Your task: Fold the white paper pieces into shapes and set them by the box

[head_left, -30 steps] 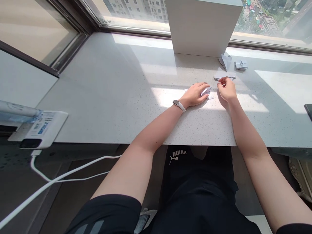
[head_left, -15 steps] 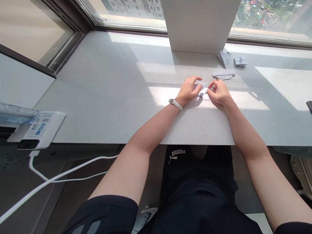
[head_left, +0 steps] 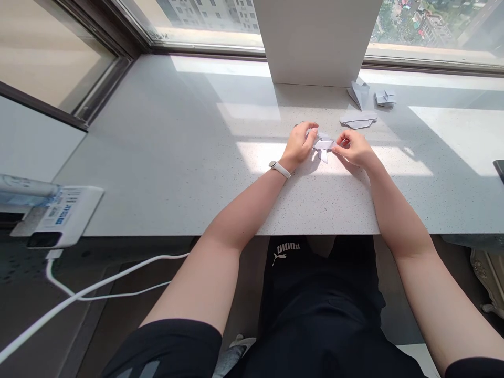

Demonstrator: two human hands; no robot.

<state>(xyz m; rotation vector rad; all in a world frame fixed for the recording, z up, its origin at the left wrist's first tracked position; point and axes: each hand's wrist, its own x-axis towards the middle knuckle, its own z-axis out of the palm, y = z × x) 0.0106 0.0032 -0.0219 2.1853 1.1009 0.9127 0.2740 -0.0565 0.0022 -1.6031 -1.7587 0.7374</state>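
Between my two hands, a small piece of folded white paper (head_left: 324, 145) is held just over the sunlit counter, with a narrow flap pointing down toward me. My left hand (head_left: 302, 142), wearing a white wristband, grips its left side between thumb and fingers. The right edge is pinched by the thumb and forefinger of my right hand (head_left: 353, 147). Just beyond my right hand lies a flat, long folded paper (head_left: 358, 120). Behind that stand a pointed folded paper (head_left: 359, 95) and a small boxy folded paper (head_left: 385, 98).
A white power bank (head_left: 71, 215) with a plugged-in white cable (head_left: 118, 278) rests at the counter's left front edge. Beside it lies a clear plastic bottle (head_left: 27, 186). A white pillar (head_left: 317, 42) rises at the back between windows. A dark object (head_left: 500, 169) shows at the far right.
The paper between my hands has changed shape: a flat band now crosses it and a narrow flap hangs toward me. My left hand has shifted slightly left. The view has shifted a little.
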